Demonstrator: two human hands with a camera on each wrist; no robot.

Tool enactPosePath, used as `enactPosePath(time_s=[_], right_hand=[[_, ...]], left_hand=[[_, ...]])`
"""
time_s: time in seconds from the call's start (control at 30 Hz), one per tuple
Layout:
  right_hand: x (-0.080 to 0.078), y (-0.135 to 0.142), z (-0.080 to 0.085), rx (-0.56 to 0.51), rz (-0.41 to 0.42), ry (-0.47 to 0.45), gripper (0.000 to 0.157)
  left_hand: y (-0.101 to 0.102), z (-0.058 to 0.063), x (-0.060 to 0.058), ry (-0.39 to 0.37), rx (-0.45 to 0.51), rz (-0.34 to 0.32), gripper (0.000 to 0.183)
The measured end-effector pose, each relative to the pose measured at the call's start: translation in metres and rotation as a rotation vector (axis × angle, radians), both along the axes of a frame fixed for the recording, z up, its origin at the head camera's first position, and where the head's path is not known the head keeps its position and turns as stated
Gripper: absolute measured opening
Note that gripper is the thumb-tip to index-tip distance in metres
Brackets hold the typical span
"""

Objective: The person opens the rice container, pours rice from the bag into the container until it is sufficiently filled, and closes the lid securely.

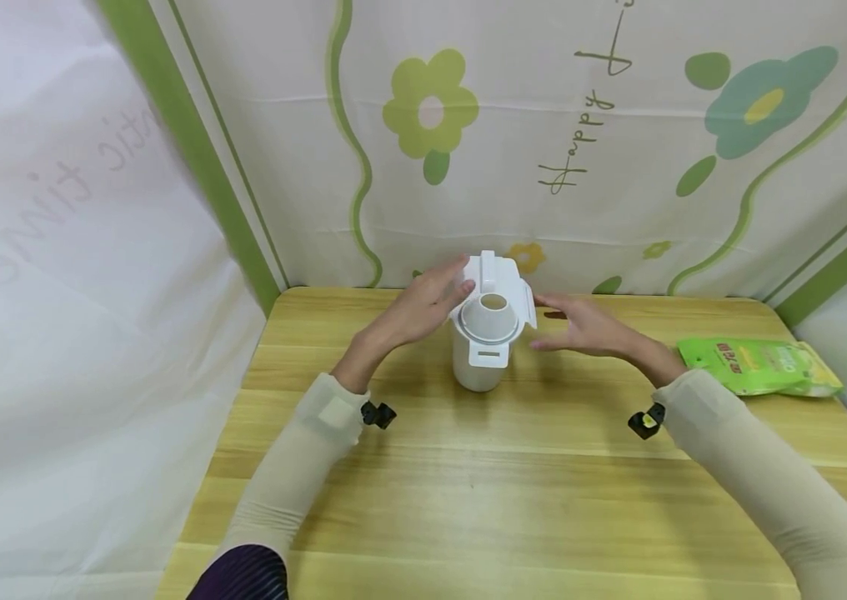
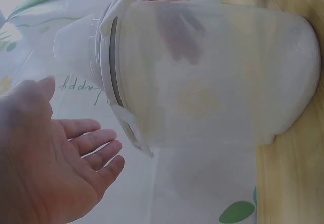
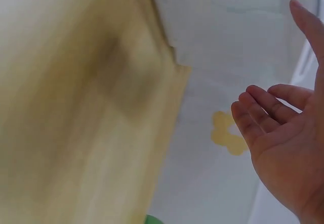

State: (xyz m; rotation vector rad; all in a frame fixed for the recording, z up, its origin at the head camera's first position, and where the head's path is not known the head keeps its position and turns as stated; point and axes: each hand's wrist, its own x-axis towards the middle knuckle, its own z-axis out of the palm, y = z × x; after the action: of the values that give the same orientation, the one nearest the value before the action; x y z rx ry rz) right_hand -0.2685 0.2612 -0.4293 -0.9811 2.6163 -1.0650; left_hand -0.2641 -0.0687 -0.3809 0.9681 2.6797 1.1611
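A translucent white plastic container (image 2: 212, 82) stands upright on the wooden table, its white lid (image 1: 518, 292) on top with side flaps sticking out. From the lid rises a short round spout (image 1: 489, 317), and a slotted flap (image 1: 488, 355) faces the front. My left hand (image 1: 431, 302) is at the lid's left side, fingers extended; in the left wrist view it hangs beside the lid with nothing in it. On the other side, my right hand (image 1: 581, 325) is spread with fingertips near the lid's right flap. The right wrist view shows its palm (image 3: 288, 153) bare and fingers loosely bent.
Green and yellow snack-like packets (image 1: 757, 365) lie at the table's right side. A printed fabric curtain (image 1: 513, 142) hangs right behind the table's back edge, and a white sheet (image 1: 78, 333) hangs along the left. The wooden tabletop (image 1: 498, 492) stretches toward me.
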Motion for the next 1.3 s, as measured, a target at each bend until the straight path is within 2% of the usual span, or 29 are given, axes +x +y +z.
enactPosePath(time_s=[0.17,0.27,0.47,0.67,0.9,1.1,1.3], right_hand=[[0.006,-0.003,-0.02,-0.04,0.011,-0.069,0.09],[0.01,-0.008,-0.031,-0.069,0.0,-0.103,0.09],[0.017,-0.019,-0.043,-0.144,-0.011,-0.128,0.107],[0.02,-0.028,-0.054,-0.264,-0.011,-0.165,0.12],[0.024,-0.04,-0.063,-0.344,-0.042,-0.163,0.125],[0.026,-0.048,-0.065,-0.364,-0.047,-0.166,0.118],[0.029,-0.059,-0.067,-0.405,-0.083,-0.192,0.116]], left_hand=[[0.01,0.005,-0.005,-0.082,0.189,0.064,0.067],[0.017,0.009,-0.008,-0.141,0.269,0.103,0.067],[0.023,0.015,-0.014,-0.26,0.332,0.173,0.065],[0.024,0.016,-0.016,-0.381,0.383,0.155,0.067],[0.029,0.016,-0.02,-0.515,0.446,0.115,0.077],[0.037,0.013,-0.025,-0.555,0.448,0.116,0.081],[0.043,0.011,-0.028,-0.528,0.449,0.123,0.072]])
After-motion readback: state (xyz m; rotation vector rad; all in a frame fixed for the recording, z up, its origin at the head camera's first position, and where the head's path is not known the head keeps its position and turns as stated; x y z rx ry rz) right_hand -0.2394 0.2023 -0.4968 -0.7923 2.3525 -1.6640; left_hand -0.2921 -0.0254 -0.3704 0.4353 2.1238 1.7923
